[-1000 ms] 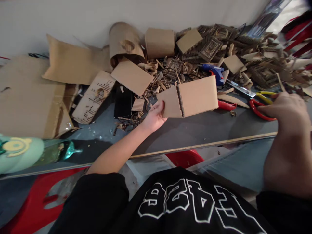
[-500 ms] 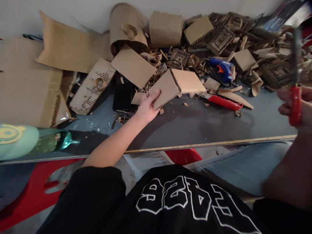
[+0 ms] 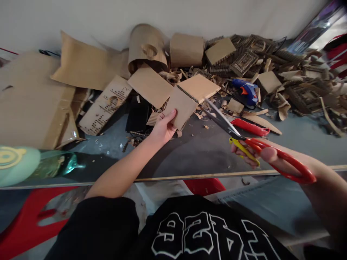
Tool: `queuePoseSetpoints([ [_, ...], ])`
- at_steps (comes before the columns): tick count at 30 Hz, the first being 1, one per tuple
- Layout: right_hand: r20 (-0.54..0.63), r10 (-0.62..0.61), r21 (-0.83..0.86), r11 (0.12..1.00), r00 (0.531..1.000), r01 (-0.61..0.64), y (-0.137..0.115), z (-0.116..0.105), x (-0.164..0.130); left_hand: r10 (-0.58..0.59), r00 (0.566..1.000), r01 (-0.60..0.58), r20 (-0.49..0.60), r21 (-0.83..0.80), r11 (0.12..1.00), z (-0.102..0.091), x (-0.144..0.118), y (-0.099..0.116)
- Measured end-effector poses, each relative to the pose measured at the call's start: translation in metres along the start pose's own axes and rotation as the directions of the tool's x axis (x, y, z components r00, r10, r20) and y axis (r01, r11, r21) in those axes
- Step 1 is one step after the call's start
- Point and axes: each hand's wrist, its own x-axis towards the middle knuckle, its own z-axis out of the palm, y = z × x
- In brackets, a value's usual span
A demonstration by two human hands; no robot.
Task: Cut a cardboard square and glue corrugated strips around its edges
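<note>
My left hand (image 3: 162,128) grips a folded brown cardboard piece (image 3: 189,96) by its near corner, holding it above the grey table (image 3: 206,155). The piece is creased along a dark cut line, and its far half tilts away. My right hand (image 3: 261,153) holds red and yellow scissors (image 3: 244,139) with the blades parted. The blade tips point at the crease in the cardboard, just to the right of it.
Cardboard sheets, boxes and scraps are heaped along the back wall. A blue glue gun (image 3: 246,90) lies at the back right, and a red cutter (image 3: 249,126) rests on the table by the scissors. A black phone (image 3: 137,115) sits among scraps. A green bottle (image 3: 32,166) lies left.
My right hand picked the scissors off the table, lifted them, and brought the blades to the cardboard. My left hand turned and folded the cardboard along its crease.
</note>
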Motion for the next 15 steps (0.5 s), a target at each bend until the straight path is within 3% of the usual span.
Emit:
queuePoseSetpoints([
  [5,0.049,0.132,0.0,0.991,0.99,-0.132,-0.027,-0.003,0.022,-0.1,0.99,0.096,0.095,0.049,0.994,0.001,-0.008,-0.002],
  [8,0.035,0.095,0.015,0.995,0.995,-0.096,-0.028,0.0,0.029,-0.138,0.985,0.129,0.106,0.087,0.988,-0.001,-0.007,-0.001],
  [15,0.058,0.041,-0.057,0.998,0.997,-0.038,-0.017,0.006,0.025,-0.103,0.988,0.081,0.114,0.182,0.98,-0.003,-0.007,-0.002],
])
